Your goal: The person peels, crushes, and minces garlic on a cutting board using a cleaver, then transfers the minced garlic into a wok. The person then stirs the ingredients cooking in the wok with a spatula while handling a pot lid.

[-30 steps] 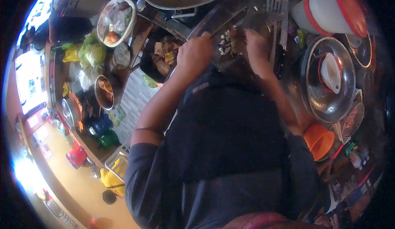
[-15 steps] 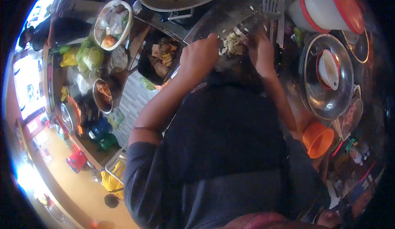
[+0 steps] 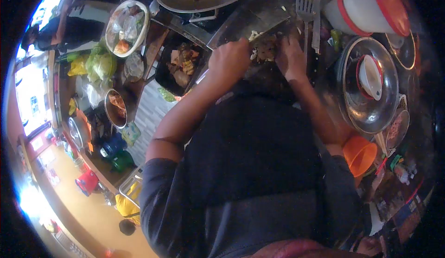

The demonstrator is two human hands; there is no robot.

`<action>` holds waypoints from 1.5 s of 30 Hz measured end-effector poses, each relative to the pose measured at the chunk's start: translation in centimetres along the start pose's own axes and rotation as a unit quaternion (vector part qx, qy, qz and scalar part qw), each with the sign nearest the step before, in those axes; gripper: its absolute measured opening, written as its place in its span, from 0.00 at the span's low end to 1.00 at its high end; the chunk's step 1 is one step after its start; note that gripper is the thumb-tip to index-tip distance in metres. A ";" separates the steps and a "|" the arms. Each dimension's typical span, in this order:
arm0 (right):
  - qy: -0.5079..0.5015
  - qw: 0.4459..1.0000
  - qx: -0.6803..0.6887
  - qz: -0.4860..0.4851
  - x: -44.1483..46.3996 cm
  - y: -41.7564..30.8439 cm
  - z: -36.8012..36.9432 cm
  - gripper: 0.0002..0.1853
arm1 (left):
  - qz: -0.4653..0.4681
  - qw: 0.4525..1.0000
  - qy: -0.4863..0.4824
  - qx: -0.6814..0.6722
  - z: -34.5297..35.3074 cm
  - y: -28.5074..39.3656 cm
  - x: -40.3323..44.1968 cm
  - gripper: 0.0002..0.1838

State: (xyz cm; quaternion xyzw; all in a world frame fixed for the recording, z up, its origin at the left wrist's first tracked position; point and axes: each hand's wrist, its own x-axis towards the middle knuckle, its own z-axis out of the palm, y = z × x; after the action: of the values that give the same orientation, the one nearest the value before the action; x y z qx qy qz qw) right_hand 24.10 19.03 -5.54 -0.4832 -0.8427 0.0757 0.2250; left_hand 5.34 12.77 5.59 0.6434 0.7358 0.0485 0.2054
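My left hand (image 3: 229, 61) is closed around the handle of a knife (image 3: 273, 28), whose dark blade slants up to the right over a dark cutting board (image 3: 238, 24). Pale chopped pieces (image 3: 254, 54) lie on the board under and beside the blade; their kind is unclear. To the right of them, my right hand (image 3: 291, 59) rests at the board with its fingers stretched and slightly apart. Its fingertips are close to the pieces and partly in shadow. A slotted spatula (image 3: 306, 5) lies just beyond that hand.
A large pan (image 3: 208, 5) stands at the top. On the left are a dark tray of cooked food (image 3: 169, 79) and a white-rimmed basin (image 3: 109, 45) with bags. Stacked metal bowls (image 3: 345, 86), a red-and-white bucket (image 3: 357, 10) and an orange container (image 3: 359, 158) are on the right.
The knife blade has swung across the chopped pieces and now covers part of them. My right hand has shifted slightly, its fingers less bunched over the pieces than before.
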 end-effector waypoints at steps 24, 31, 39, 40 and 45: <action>-0.096 0.983 0.099 0.120 0.4 -1.5 -1.7 0.11 | -0.098 0.994 0.006 0.042 -2.7 -0.8 -1.2 0.09; 0.007 0.988 0.130 0.085 -0.4 -0.8 -1.8 0.06 | -0.012 0.999 -0.003 0.038 -1.1 -0.4 -1.7 0.07; -0.021 0.990 0.113 0.080 -0.8 -1.2 -2.4 0.06 | 0.059 0.983 0.114 0.133 1.1 -1.7 5.5 0.06; -0.020 0.990 0.116 0.074 -0.8 -1.3 -2.3 0.06 | 0.092 0.981 0.096 0.138 1.7 -1.6 5.2 0.07; -0.114 0.980 0.073 0.147 -1.1 -1.1 -3.2 0.08 | 0.124 0.985 0.025 0.121 1.5 -2.0 0.9 0.10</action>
State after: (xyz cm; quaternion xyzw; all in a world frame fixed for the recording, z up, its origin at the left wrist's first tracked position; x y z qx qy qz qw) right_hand 25.16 17.26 -2.60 -0.5721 -0.7749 0.2239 0.1486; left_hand 3.93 13.05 3.34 0.7483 0.6558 -0.0003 0.0999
